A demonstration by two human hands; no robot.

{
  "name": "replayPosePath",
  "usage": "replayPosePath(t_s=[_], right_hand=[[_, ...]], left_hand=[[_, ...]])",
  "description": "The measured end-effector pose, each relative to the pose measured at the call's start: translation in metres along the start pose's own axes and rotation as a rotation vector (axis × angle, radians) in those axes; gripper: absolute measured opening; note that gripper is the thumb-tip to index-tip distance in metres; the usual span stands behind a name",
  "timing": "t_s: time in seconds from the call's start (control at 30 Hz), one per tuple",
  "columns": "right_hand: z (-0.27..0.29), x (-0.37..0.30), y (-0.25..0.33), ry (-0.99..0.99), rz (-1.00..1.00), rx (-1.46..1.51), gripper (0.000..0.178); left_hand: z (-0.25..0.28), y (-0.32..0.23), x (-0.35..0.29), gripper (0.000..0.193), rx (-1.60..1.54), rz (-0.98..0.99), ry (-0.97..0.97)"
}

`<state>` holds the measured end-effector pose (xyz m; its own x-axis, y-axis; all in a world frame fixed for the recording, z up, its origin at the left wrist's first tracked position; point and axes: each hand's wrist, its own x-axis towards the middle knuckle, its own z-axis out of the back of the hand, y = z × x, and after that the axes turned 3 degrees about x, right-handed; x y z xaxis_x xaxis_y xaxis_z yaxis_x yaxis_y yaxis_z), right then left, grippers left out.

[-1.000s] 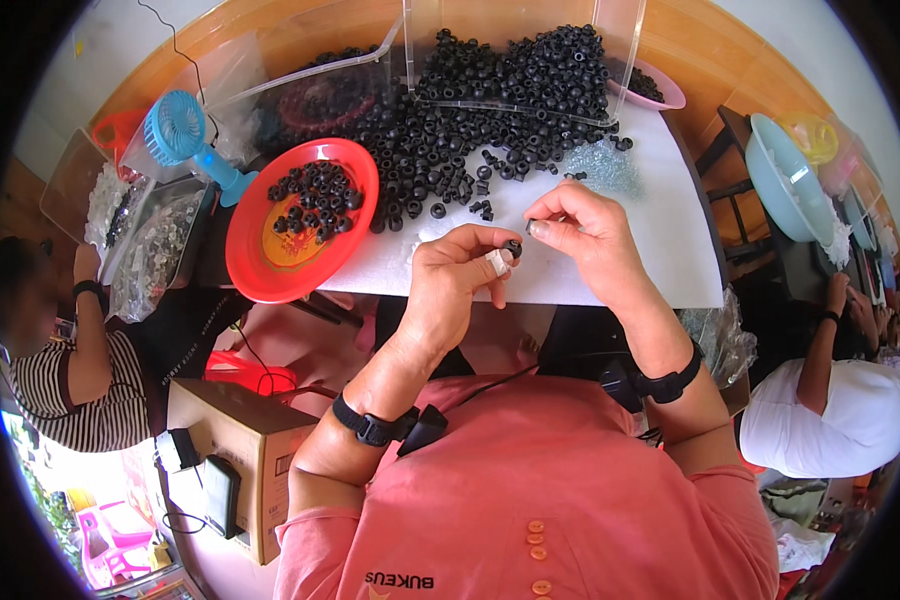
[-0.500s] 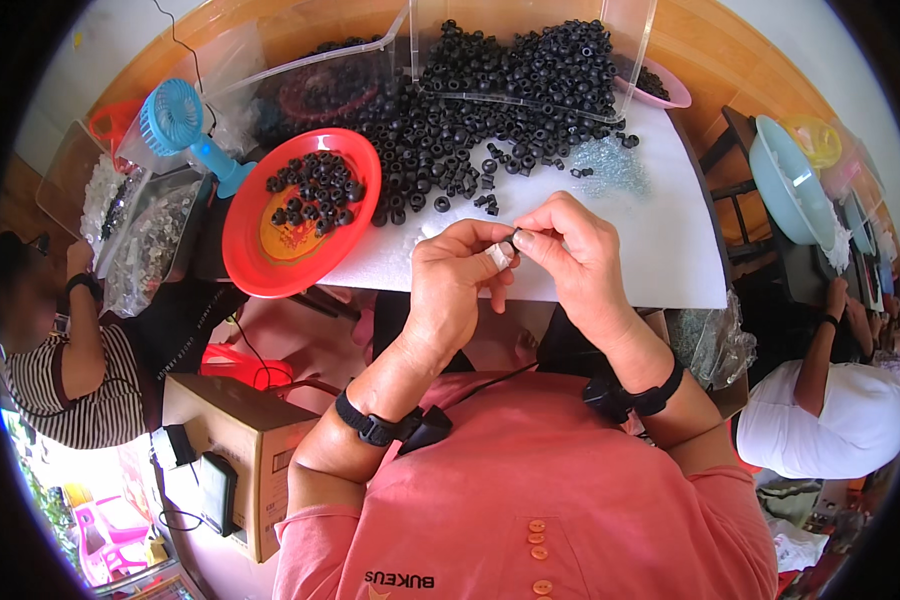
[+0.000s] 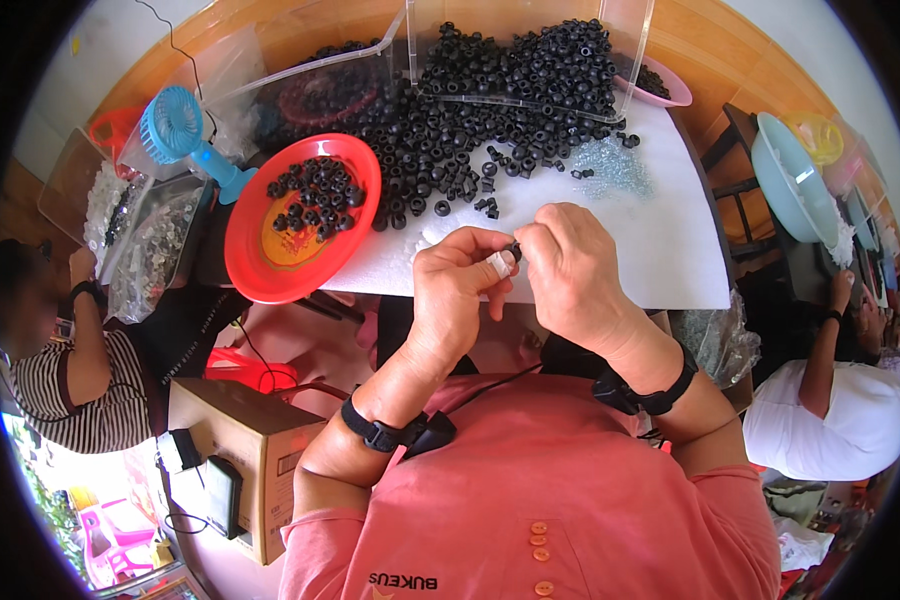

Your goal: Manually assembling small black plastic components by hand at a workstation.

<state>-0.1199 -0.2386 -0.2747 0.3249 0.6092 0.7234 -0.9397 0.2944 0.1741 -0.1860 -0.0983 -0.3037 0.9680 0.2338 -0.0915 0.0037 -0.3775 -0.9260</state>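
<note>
Over the white table's near edge, my left hand (image 3: 457, 283) pinches a small black ring-shaped part (image 3: 514, 250) between thumb and fingers. White tape wraps a digit of that hand. My right hand (image 3: 573, 262) meets it from the right, knuckles up and fingers curled down at the part; whatever its fingertips hold is hidden. Beyond my hands spreads a heap of similar black parts (image 3: 450, 150). To the left, a red plate (image 3: 245, 225) carries more black parts. Small clear pale-blue pieces (image 3: 615, 172) lie on the white sheet (image 3: 670, 240) at the right.
A clear bin (image 3: 530, 108) full of black parts stands at the back. Left of the plate are a blue handheld fan (image 3: 175, 125) and bags of clear pieces. A cardboard box (image 3: 245, 450) stands lower left. People sit on both sides; a pale-blue basin (image 3: 785, 180) is far right.
My right hand has turned over at the black part, its knuckles now rising and its fingertips tucked down. The left hand keeps its pinch nearly in place.
</note>
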Motion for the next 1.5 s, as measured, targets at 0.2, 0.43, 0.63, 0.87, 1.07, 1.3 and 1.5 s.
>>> replayPosePath(t_s=[0.2,0.43,0.63,0.87,1.07,1.3,1.5], right_hand=[[-0.002,0.002,-0.014,0.091,-0.073,0.176,0.016],[0.000,-0.001,-0.009,0.089,-0.318,0.399,0.011],[0.006,-0.002,-0.012,0.115,-0.481,0.704,0.013],[0.006,-0.007,-0.003,0.084,-0.365,0.442,0.009],[0.004,0.001,-0.001,0.118,-0.081,0.103,0.015],[0.012,-0.002,0.002,0.154,-0.089,0.154,0.024],[-0.017,-0.016,0.001,-0.051,-0.123,0.041,0.028]], left_hand=[[-0.004,0.001,-0.003,0.011,0.020,-0.003,-0.001],[-0.005,0.000,-0.005,0.010,0.029,0.014,-0.027],[-0.004,0.002,-0.005,0.009,0.036,-0.016,0.007],[-0.004,-0.003,-0.006,0.010,0.069,-0.010,0.012],[-0.003,0.000,-0.005,0.010,0.054,0.010,0.019],[-0.002,-0.001,-0.004,0.012,0.021,0.013,0.034],[-0.006,0.006,-0.001,0.013,0.017,-0.103,-0.017]])
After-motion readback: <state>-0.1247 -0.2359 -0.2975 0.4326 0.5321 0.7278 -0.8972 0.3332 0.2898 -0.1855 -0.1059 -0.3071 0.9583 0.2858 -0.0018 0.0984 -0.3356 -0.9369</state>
